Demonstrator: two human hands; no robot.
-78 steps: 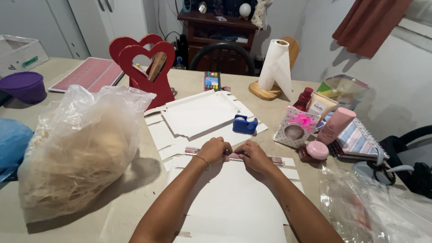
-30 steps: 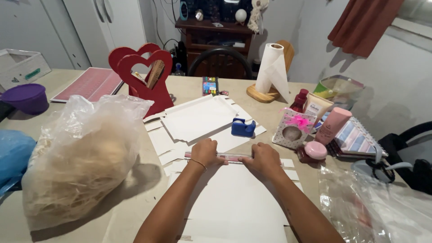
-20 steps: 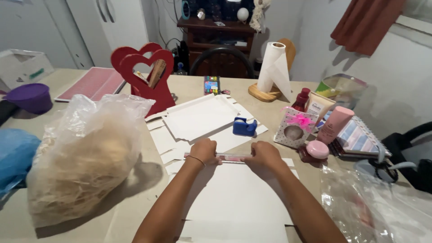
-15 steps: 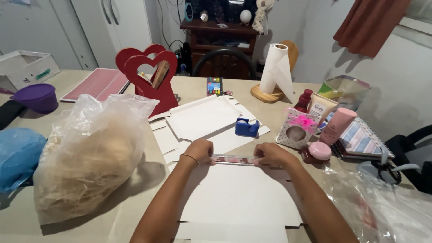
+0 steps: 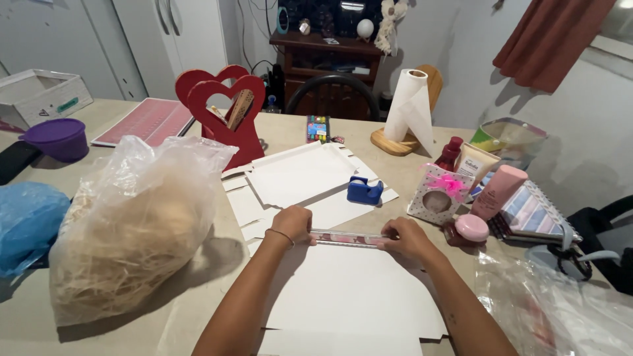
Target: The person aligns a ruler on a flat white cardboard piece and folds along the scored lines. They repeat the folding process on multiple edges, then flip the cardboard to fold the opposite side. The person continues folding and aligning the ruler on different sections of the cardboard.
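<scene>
A flat white cardboard sheet (image 5: 349, 290) lies on the table in front of me. Across its far edge rests a clear ruler (image 5: 346, 238). My left hand (image 5: 292, 224) presses down on the ruler's left end with curled fingers. My right hand (image 5: 405, 237) holds the ruler's right end against the sheet. More white cut cardboard pieces (image 5: 297, 175) lie just beyond, with a blue tape dispenser (image 5: 364, 190) on them.
A clear bag of pale straw (image 5: 128, 231) sits at my left, next to a blue bag (image 5: 26, 221) and a purple bowl (image 5: 56, 138). Red heart stand (image 5: 227, 122), paper towel roll (image 5: 409, 105), cosmetics (image 5: 494, 191), notebook (image 5: 534, 214) and plastic bags (image 5: 560, 310) crowd the back and right.
My hands have slid apart along the ruler, from close together at its middle to its two ends. The view has shifted slightly downward.
</scene>
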